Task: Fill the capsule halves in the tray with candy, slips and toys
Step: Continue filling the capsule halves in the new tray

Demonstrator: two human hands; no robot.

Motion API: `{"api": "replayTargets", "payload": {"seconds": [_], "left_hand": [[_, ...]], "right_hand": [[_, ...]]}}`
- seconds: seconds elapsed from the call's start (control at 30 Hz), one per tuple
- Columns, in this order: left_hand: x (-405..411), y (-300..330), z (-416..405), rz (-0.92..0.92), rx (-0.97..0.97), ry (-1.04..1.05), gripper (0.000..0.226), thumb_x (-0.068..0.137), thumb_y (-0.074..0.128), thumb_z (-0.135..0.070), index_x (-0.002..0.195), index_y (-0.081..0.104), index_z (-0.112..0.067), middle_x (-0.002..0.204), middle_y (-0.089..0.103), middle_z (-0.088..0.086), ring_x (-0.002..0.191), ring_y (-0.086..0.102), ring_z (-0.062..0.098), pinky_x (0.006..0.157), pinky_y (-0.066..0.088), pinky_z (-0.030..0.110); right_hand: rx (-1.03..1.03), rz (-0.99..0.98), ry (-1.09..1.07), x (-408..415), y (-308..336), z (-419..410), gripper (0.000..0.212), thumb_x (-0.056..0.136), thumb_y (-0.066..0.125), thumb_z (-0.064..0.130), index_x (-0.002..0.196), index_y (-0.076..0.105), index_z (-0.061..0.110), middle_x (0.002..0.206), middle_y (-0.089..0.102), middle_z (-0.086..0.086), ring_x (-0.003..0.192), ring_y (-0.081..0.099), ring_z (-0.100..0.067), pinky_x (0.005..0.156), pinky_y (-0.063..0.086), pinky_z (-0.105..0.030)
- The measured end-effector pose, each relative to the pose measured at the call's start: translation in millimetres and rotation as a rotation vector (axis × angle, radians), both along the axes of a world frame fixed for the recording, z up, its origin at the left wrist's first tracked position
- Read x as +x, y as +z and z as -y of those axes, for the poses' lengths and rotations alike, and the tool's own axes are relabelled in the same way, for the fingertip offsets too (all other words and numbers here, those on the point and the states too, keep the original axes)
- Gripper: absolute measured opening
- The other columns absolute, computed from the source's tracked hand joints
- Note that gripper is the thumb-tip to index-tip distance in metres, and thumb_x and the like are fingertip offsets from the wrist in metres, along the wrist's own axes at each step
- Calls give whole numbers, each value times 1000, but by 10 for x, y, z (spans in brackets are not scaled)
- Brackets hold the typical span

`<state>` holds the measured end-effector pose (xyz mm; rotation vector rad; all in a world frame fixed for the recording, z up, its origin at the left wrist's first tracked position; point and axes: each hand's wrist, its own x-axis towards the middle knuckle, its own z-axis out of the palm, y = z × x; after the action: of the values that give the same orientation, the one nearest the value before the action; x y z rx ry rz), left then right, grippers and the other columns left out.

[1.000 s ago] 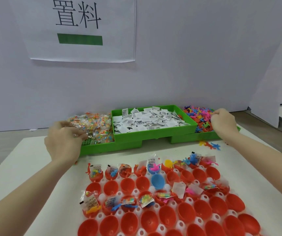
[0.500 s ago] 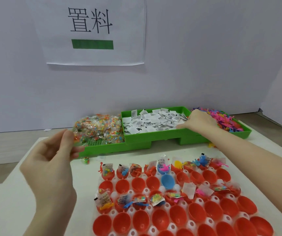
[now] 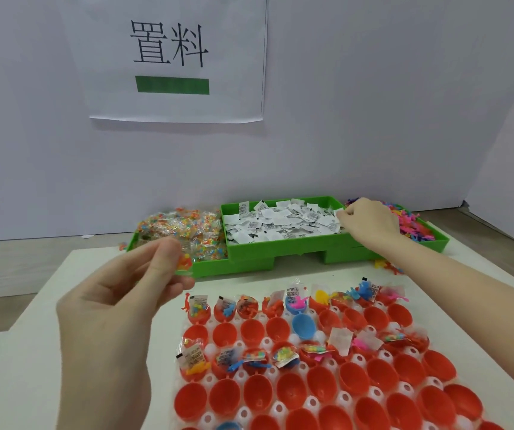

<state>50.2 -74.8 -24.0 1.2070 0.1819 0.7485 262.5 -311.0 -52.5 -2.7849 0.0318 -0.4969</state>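
A white tray [image 3: 374, 393] holds several red capsule halves [image 3: 225, 396] and a blue capsule half [image 3: 304, 325]. The far row and part of the third row hold candy, slips and toys. My left hand [image 3: 116, 305] is raised over the table left of the tray and pinches a small clear candy packet [image 3: 184, 263] between thumb and fingertips. My right hand [image 3: 369, 221] reaches to the right end of the paper slips [image 3: 280, 226] in the middle green bin [image 3: 249, 252], its curled fingertips pinching a slip [image 3: 339, 212].
Candy packets [image 3: 175, 226] fill the left green bin and colourful plastic toys [image 3: 414, 226] fill the right one, both behind the tray. A few toys [image 3: 387, 266] lie loose on the table. A white wall with a printed sign [image 3: 172, 57] stands behind the bins.
My left hand lifted off the candy bin and came back toward me with a packet. My right hand moved left from the toys bin to the slips bin.
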Motion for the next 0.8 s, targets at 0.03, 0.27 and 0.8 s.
{"api": "replayTargets", "payload": {"seconds": [0.03, 0.27, 0.8], "left_hand": [[5, -2, 6, -6, 0, -13, 23, 46, 70, -40, 65, 75, -28, 61, 70, -4, 47, 61, 4, 51, 46, 7], [-8, 4, 80, -104, 42, -110, 14, 58, 68, -25, 67, 74, -17, 62, 70, -2, 48, 63, 7, 53, 49, 9], [-200, 93, 207, -180, 240, -514, 31, 59, 67, -27, 87, 74, -13, 79, 74, 2, 75, 71, 10, 60, 51, 12]], "right_hand": [[-11, 19, -15, -5, 14, 7, 45, 90, 49, 21, 47, 39, 15, 44, 32, 0, 45, 36, -19, 46, 25, -23], [62, 217, -18, -144, 158, -38, 36, 90, 53, 33, 83, 72, 2, 70, 68, -15, 65, 61, -29, 59, 42, -28], [438, -142, 807, -1800, 528, -615, 21, 78, 67, 37, 63, 72, 22, 45, 50, 10, 45, 42, -2, 49, 30, -14]]}}
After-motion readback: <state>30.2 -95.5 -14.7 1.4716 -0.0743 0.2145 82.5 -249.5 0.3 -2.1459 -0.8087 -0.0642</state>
